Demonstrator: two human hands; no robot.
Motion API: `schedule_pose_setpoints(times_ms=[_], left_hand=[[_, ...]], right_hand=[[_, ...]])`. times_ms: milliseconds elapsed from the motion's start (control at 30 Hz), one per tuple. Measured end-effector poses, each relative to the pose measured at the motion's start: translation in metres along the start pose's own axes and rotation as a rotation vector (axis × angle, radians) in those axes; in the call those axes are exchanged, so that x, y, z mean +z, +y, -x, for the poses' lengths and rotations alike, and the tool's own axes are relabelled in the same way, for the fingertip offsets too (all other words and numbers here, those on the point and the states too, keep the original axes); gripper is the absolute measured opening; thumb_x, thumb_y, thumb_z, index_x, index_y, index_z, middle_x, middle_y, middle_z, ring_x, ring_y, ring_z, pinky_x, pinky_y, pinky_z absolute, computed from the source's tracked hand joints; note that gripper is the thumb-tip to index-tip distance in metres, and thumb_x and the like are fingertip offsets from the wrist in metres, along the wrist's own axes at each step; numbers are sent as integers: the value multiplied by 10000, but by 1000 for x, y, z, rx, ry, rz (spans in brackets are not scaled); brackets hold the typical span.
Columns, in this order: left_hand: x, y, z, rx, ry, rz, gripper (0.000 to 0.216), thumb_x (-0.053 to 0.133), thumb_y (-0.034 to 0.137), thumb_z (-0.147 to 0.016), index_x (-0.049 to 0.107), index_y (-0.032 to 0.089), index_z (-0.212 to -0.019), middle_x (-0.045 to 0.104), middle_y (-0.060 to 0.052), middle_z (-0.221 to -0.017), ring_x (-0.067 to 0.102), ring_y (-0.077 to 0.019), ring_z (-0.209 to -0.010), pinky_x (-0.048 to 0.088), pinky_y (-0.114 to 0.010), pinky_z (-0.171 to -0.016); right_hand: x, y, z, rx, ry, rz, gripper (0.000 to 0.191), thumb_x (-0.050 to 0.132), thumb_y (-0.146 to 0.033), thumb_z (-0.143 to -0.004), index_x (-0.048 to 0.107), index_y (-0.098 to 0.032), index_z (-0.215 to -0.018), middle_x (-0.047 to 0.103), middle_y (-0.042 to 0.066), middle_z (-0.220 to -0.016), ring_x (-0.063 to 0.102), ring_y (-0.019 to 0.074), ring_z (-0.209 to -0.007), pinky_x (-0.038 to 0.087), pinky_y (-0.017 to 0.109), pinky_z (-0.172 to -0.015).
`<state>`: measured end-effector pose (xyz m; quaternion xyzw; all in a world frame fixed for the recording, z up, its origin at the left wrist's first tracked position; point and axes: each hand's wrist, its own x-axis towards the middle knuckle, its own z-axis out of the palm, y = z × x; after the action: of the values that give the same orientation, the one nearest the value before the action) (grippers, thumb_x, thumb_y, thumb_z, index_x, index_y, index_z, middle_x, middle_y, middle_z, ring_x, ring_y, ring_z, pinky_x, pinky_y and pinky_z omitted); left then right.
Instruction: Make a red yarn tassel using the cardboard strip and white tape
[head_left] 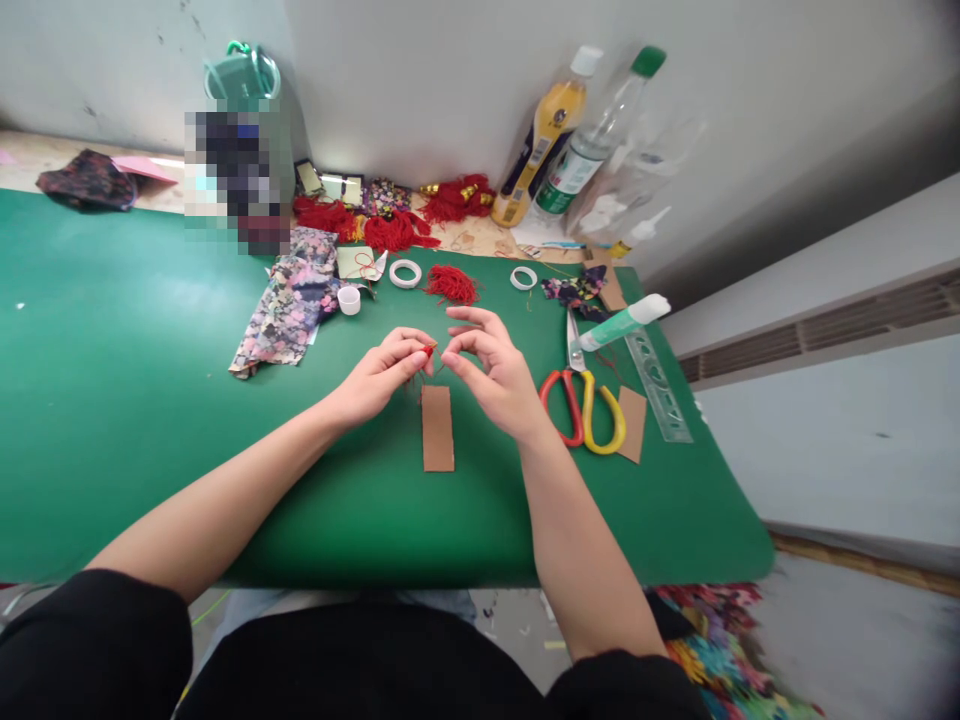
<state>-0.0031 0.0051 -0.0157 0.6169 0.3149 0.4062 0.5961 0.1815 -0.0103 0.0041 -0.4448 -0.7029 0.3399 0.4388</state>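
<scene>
Head view: beyond the cardboard strip [438, 432], the left hand [384, 376] pinched a red piece [429, 351]; the right hand [493, 376] curled loosely, hold unclear.

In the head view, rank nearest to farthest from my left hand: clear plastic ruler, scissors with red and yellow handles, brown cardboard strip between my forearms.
From your left hand:
1. Cardboard strip, slightly right, toward you.
2. Scissors, much farther right.
3. Ruler, rightmost.

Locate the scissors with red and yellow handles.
In the head view, the scissors lie on the green table, right of the bare right hand, beside a green and white tube.
</scene>
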Motion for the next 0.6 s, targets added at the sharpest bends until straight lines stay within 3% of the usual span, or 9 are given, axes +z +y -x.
schedule_pose_setpoints(times_ms=[167, 267, 433, 600], left_hand=[[1, -2, 1, -35, -24, 124, 399, 570, 542, -855, 638, 160, -760, 515, -69, -1145, 446, -80, -651, 444, -260, -605], [2, 0, 2, -25, -44, 156, 384, 577, 525, -859, 639, 161, -753, 521, -69, -1145, 453, -80, -658, 436, -246, -582], [3, 1, 3, -5, -54, 131, 366, 565, 507, -874, 646, 169, -758, 535, -68, -1148, 501, -120, -774, 453, -263, -669], [3, 3, 2, 42, -16, 24, 395, 551, 526, -877, 645, 166, -744, 556, -82, -1124, 523, -163, -892, 448, -305, -797]], right_hand=[[0, 2, 0, -8, 2, -7, 155, 611, -355, -870, 609, -212, -810, 520, 103, -1308, 567, 215, -1145, 438, 444, -1059], [1, 2, -1, -5, -1, -4, 165, 614, -370, -867, 615, -214, -813, 518, 100, -1313, 559, 222, -1164, 440, 454, -1058], [0, 1, -1, -16, 10, 14, 132, 629, -339, -851, 634, -211, -819, 527, 105, -1300, 534, 242, -1214, 442, 464, -1053], [1, -3, 0, -56, 105, -14, 73, 642, -266, -822, 670, -221, -873, 564, 100, -1257, 588, 224, -1119, 469, 450, -1023]])
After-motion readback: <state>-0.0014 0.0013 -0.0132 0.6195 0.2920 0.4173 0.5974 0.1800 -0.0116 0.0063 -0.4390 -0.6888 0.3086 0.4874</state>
